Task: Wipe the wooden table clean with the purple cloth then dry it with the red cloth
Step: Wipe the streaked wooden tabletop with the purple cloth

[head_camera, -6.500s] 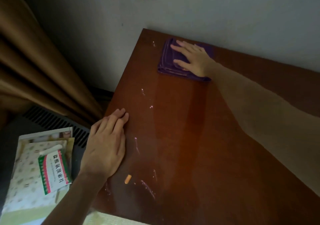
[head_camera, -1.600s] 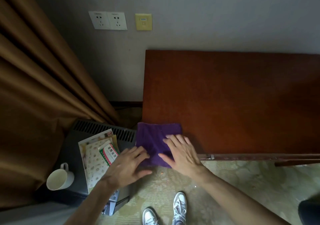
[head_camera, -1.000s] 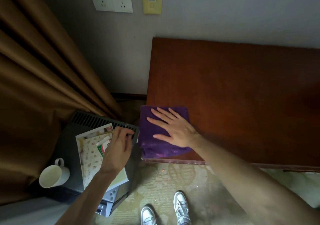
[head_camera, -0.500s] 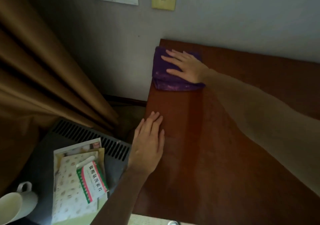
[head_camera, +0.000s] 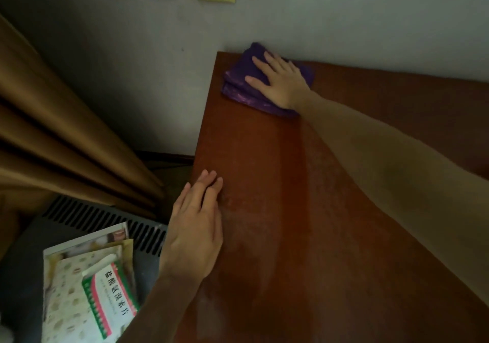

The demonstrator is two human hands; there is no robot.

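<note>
The folded purple cloth (head_camera: pixel 239 84) lies in the far left corner of the wooden table (head_camera: pixel 304 223), bunched against the wall. My right hand (head_camera: pixel 280 82) presses flat on top of it with straight, spread fingers. My left hand (head_camera: pixel 195 226) rests flat on the table's left edge, fingers straight and together. A darker damp band runs down the tabletop from the cloth toward me. No red cloth is in view.
A grey wall (head_camera: pixel 344 20) with sockets backs the table. Brown curtains (head_camera: pixel 53 131) hang at left. Below the table's left side stands a dark vented unit (head_camera: pixel 105 221) carrying papers and a green-and-red medicine box (head_camera: pixel 111 297).
Since half a second ago my right hand has pushed the purple cloth a little farther into the far corner against the wall. My left hand stays flat on the table's left edge.
</note>
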